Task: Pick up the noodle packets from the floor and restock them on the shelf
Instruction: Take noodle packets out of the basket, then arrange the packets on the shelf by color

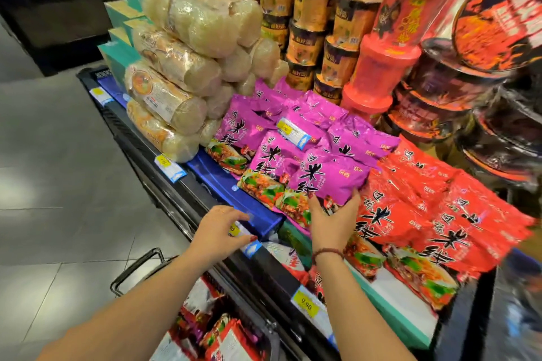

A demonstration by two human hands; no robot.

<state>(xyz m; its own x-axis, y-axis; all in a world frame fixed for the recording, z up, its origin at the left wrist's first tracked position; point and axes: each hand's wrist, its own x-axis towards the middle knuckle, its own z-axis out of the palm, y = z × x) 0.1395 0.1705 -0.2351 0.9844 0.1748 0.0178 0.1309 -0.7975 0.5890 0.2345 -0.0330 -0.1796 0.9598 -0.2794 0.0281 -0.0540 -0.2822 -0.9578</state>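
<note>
A purple noodle packet [328, 177] lies at the front of a pile of purple packets [278, 126] on the shelf [205, 184]. My right hand [333, 221] holds its lower edge from below, thumb and fingers curled up around it. My left hand [220, 231] hovers at the shelf's front edge, fingers loosely bent around a price tag [245, 236], gripping nothing that I can see. Red noodle packets [440, 214] lie in a pile to the right of the purple ones. More red packets [223, 334] sit low down below the shelf edge.
Clear-wrapped noodle rolls [181, 67] are stacked at the shelf's left. Cup noodles [316, 23] and red and black bowls [457, 82] stand behind. A black handle [137, 267] shows by the grey tiled floor [58, 184].
</note>
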